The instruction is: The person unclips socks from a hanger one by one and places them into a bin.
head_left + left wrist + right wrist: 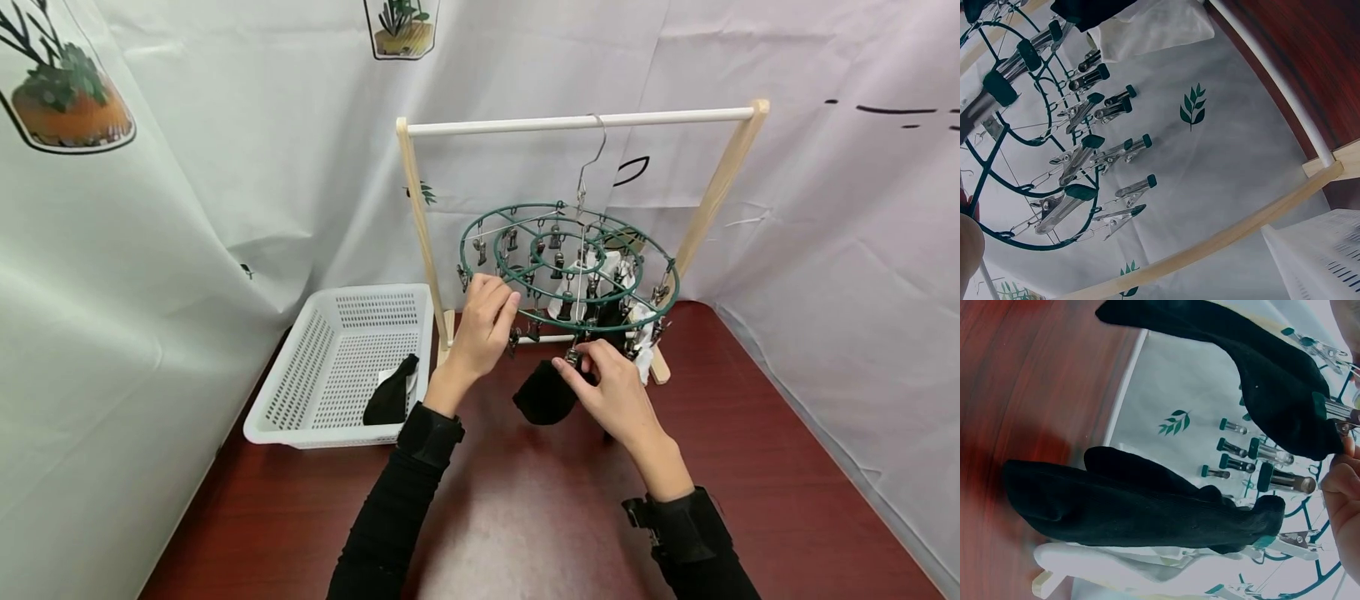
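Note:
A round green clip hanger (472, 283) hangs by its metal hook below a white rod. My left hand (483, 325) grips the near left part of its rim; in the left wrist view only a bit of that hand (969, 247) shows at the edge. At the front of the ring my right hand (611, 392) pinches a metal clip (572, 358), with a black sock (546, 393) hanging at it. The right wrist view shows the clip's green-tipped end (1319, 406) on this sock (1272, 381). Another black sock (1141, 506) hangs from a neighbouring clip.
A white perforated basket (322, 437) stands to the left with a black sock (392, 392) and something white inside. The wooden stand (420, 217) rises behind my hands. White items (1147, 569) hang at the hanger's right side. Several bare clips (1085, 156) dangle from the rings.

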A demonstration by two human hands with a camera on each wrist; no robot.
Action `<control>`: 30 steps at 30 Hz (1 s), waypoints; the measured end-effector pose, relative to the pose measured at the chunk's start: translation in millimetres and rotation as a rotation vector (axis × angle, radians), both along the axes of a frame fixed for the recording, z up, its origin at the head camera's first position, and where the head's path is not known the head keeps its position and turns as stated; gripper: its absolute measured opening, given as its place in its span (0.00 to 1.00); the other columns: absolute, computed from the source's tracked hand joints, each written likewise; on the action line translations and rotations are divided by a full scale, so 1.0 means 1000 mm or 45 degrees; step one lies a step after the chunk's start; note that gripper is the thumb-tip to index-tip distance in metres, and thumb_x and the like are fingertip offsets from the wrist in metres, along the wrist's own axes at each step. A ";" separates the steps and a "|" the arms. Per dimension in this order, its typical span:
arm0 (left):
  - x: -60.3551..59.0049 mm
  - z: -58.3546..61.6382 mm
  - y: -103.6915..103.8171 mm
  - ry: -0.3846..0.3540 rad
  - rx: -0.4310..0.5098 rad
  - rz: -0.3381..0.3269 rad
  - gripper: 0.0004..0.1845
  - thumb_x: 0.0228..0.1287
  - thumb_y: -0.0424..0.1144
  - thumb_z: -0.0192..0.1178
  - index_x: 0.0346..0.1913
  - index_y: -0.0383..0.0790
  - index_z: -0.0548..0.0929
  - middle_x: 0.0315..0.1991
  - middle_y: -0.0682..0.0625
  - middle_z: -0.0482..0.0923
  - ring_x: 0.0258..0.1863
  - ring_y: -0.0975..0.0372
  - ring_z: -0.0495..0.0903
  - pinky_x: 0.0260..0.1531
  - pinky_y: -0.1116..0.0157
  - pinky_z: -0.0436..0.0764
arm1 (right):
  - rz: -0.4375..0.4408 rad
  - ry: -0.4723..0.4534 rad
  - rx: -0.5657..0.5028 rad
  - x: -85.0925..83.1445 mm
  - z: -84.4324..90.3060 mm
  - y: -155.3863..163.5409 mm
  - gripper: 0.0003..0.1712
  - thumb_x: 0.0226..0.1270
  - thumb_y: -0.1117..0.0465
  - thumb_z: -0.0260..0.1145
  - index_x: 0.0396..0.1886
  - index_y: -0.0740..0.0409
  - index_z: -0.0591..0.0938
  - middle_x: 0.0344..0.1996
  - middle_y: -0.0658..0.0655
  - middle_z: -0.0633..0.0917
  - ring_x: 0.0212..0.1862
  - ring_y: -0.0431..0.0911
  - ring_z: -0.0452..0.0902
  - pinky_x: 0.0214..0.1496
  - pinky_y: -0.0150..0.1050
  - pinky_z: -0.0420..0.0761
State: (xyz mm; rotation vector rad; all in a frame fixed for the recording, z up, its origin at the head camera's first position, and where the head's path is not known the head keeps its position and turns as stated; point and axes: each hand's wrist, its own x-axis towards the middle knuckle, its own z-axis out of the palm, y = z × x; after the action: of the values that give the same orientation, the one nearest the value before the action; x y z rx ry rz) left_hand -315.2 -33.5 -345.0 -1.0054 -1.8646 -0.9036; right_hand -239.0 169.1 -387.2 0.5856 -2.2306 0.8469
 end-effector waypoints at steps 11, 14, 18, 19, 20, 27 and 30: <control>-0.001 -0.001 0.000 0.001 0.001 0.021 0.17 0.72 0.39 0.42 0.22 0.43 0.69 0.27 0.52 0.66 0.39 0.58 0.63 0.45 0.61 0.63 | 0.025 0.042 -0.021 0.000 -0.002 -0.001 0.13 0.61 0.56 0.66 0.24 0.53 0.72 0.21 0.46 0.67 0.21 0.37 0.61 0.23 0.32 0.62; 0.000 -0.002 -0.001 0.007 0.003 0.019 0.17 0.72 0.39 0.42 0.23 0.42 0.70 0.29 0.52 0.68 0.40 0.58 0.64 0.46 0.61 0.63 | 0.023 0.038 -0.017 0.000 -0.002 -0.002 0.13 0.61 0.56 0.66 0.23 0.52 0.71 0.20 0.45 0.67 0.21 0.37 0.60 0.23 0.32 0.62; 0.001 -0.003 -0.001 0.028 -0.009 0.036 0.16 0.72 0.38 0.42 0.24 0.41 0.72 0.30 0.51 0.70 0.41 0.57 0.65 0.48 0.62 0.64 | 0.026 0.023 -0.018 0.001 -0.002 -0.002 0.14 0.62 0.55 0.65 0.23 0.51 0.70 0.21 0.45 0.67 0.20 0.37 0.60 0.22 0.33 0.62; 0.001 -0.003 -0.001 0.037 -0.015 0.039 0.16 0.72 0.38 0.42 0.25 0.40 0.73 0.30 0.50 0.70 0.42 0.57 0.65 0.50 0.62 0.64 | 0.026 0.018 -0.018 0.001 -0.002 -0.002 0.14 0.62 0.55 0.65 0.23 0.51 0.70 0.21 0.45 0.67 0.20 0.37 0.60 0.22 0.33 0.62; 0.002 -0.003 -0.001 0.047 -0.022 0.041 0.16 0.72 0.38 0.42 0.25 0.40 0.73 0.30 0.50 0.71 0.42 0.56 0.66 0.52 0.62 0.64 | 0.028 0.016 -0.020 0.001 -0.002 -0.002 0.13 0.62 0.55 0.65 0.23 0.51 0.71 0.21 0.45 0.67 0.20 0.37 0.60 0.22 0.32 0.62; 0.002 -0.005 -0.001 0.120 -0.026 0.034 0.15 0.71 0.36 0.43 0.33 0.34 0.79 0.38 0.45 0.76 0.48 0.54 0.68 0.64 0.55 0.54 | 0.044 0.028 -0.030 0.001 -0.003 -0.004 0.12 0.62 0.56 0.65 0.24 0.52 0.72 0.21 0.45 0.66 0.21 0.37 0.61 0.23 0.31 0.61; 0.005 -0.006 0.001 0.165 0.015 0.039 0.13 0.70 0.37 0.46 0.40 0.34 0.81 0.43 0.43 0.76 0.52 0.52 0.68 0.65 0.51 0.51 | 0.046 0.022 -0.027 0.002 -0.002 -0.004 0.13 0.62 0.55 0.65 0.23 0.51 0.71 0.21 0.45 0.66 0.21 0.37 0.60 0.23 0.31 0.61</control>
State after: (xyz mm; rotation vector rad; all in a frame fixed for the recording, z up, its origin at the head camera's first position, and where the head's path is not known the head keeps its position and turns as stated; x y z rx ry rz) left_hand -310.5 -32.5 -351.4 -1.0020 -1.7593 -0.8110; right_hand -237.3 164.7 -389.5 0.6222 -2.1987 0.8797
